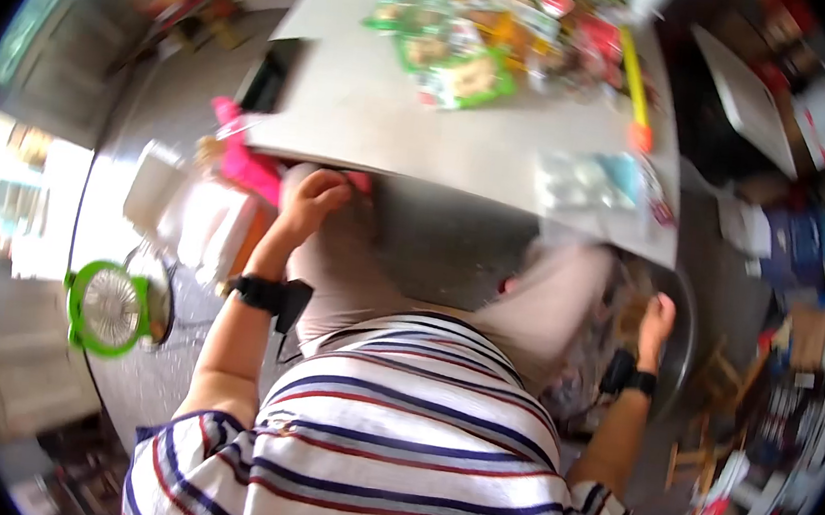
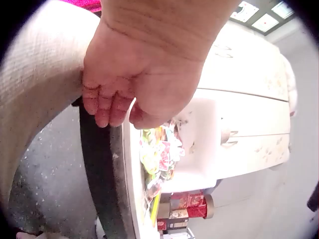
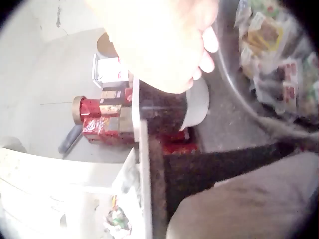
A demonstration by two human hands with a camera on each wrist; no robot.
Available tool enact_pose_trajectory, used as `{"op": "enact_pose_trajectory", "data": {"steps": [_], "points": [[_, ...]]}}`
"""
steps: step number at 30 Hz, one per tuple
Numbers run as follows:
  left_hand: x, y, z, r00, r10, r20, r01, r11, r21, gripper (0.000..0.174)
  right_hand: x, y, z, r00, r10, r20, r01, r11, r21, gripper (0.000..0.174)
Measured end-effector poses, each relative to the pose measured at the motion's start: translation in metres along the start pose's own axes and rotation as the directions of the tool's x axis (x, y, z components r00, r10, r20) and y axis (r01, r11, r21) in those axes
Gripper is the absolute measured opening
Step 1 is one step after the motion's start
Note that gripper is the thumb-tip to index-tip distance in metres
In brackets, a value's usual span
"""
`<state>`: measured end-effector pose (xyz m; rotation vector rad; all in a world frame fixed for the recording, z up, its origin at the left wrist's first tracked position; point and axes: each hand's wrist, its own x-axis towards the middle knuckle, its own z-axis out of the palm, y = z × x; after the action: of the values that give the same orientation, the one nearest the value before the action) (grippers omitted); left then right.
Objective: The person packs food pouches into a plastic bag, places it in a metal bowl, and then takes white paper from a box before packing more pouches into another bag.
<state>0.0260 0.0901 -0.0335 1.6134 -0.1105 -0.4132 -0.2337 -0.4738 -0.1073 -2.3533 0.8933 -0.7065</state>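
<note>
My left hand (image 1: 316, 202) is over the left thigh, just below the table's near edge. In the left wrist view its fingers (image 2: 103, 102) are loosely bent and hold nothing visible. The right hand (image 1: 656, 328) hangs low beside the right leg, over a round metal basin (image 1: 681, 351). Its fingers (image 3: 210, 40) look relaxed in the right wrist view, where the hand is washed out by light and no object shows in it. Bagged food packets (image 3: 269, 37) lie in the basin beside this hand. More colourful packets (image 1: 472, 78) are heaped on the white table (image 1: 349, 100).
A yellow stick with an orange end (image 1: 635, 75) and a clear bag of pale pieces (image 1: 586, 180) lie on the table's right side. At left are a green fan (image 1: 110, 308) and a pink item (image 1: 247, 160). Red boxes (image 3: 99, 127) are stacked beyond the right hand.
</note>
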Motion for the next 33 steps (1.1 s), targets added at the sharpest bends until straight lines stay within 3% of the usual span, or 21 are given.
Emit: {"op": "enact_pose_trajectory", "data": {"steps": [3,5,7,8,9,11,13,15,19,21,24,27,33], "points": [[-0.006,0.005,-0.033,0.966,0.030,-0.256,-0.031,1.000,-0.002,0.015,0.005,-0.055,0.015,0.991,-0.080,-0.108,0.087,0.994,0.066,0.025],[-0.011,0.001,-0.053,0.906,0.071,-0.417,-0.079,0.997,-0.002,0.015,-0.004,-0.098,0.028,0.998,0.026,-0.057,-0.010,0.962,0.272,0.028],[-0.011,-0.029,-0.082,0.818,0.229,-0.528,-0.129,0.967,0.218,0.014,-0.015,-0.118,0.040,0.998,-0.034,-0.053,0.043,0.983,0.179,0.032],[-0.016,-0.037,-0.096,0.774,0.319,-0.547,-0.044,0.889,0.456,0.015,-0.020,-0.118,0.049,0.992,-0.090,-0.087,0.098,0.990,0.101,0.034],[-0.016,-0.057,-0.116,0.744,0.314,-0.590,0.051,0.853,0.519,0.018,-0.025,-0.132,0.051,0.984,-0.148,-0.101,0.151,0.988,0.030,0.033],[-0.035,-0.048,-0.128,0.654,0.446,-0.611,0.248,0.637,0.730,0.022,-0.029,-0.138,0.052,0.947,-0.315,-0.064,0.299,0.936,-0.185,0.032],[-0.043,-0.064,-0.157,0.688,0.381,-0.618,0.414,0.494,0.765,0.036,-0.035,-0.148,0.054,0.961,-0.272,-0.048,0.263,0.955,-0.138,0.032],[-0.054,-0.067,-0.168,0.723,0.166,-0.670,0.592,0.350,0.726,0.044,-0.037,-0.153,0.055,0.972,-0.235,-0.024,0.232,0.967,-0.105,0.032],[-0.063,-0.092,-0.199,0.594,0.026,-0.804,0.744,0.363,0.561,0.048,-0.038,-0.151,0.057,0.975,-0.221,0.010,0.221,0.972,-0.075,0.032],[-0.066,-0.094,-0.205,0.571,0.021,-0.820,0.771,0.328,0.546,0.047,-0.037,-0.147,0.060,0.967,-0.255,-0.005,0.254,0.964,-0.084,0.033],[-0.070,-0.094,-0.213,0.626,-0.094,-0.774,0.774,0.196,0.602,0.042,-0.036,-0.141,0.067,0.949,-0.312,-0.038,0.307,0.946,-0.102,0.034],[-0.070,-0.087,-0.211,0.633,-0.068,-0.771,0.772,0.136,0.621,0.033,-0.038,-0.137,0.069,0.956,-0.294,-0.020,0.291,0.952,-0.099,0.034],[-0.063,-0.087,-0.225,0.633,-0.090,-0.769,0.772,0.149,0.618,0.024,-0.036,-0.136,0.072,0.959,-0.283,-0.013,0.280,0.952,-0.124,0.033]]}}
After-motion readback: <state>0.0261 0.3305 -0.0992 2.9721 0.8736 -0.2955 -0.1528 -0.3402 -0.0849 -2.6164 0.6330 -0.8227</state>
